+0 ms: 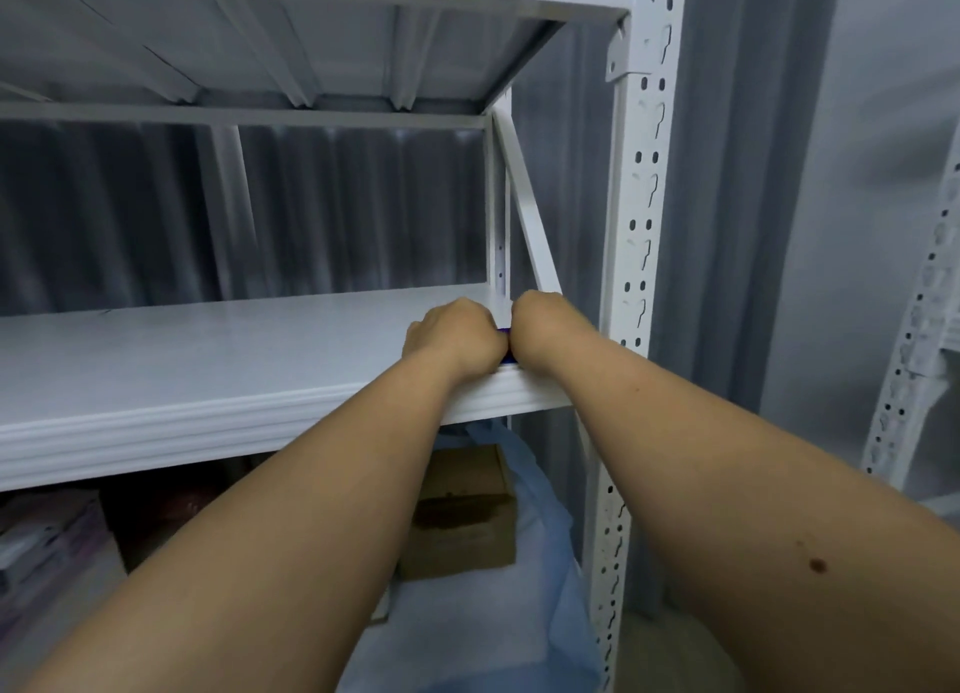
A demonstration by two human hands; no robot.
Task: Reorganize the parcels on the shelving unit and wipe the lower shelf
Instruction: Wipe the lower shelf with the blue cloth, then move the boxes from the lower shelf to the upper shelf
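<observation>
Gripping small blue item, white shelf, both hands

No text, label or number can be read on the shelving unit or the blurred parcels.

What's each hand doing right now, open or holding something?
Left hand: fingers curled, on a blue thing that barely shows between the hands.
Right hand: curled against the same thing; its fingers are hidden.

White painted metal shelf, smooth with a soft sheen; below it, a matt brown cardboard box and thin blue plastic sheet.
</observation>
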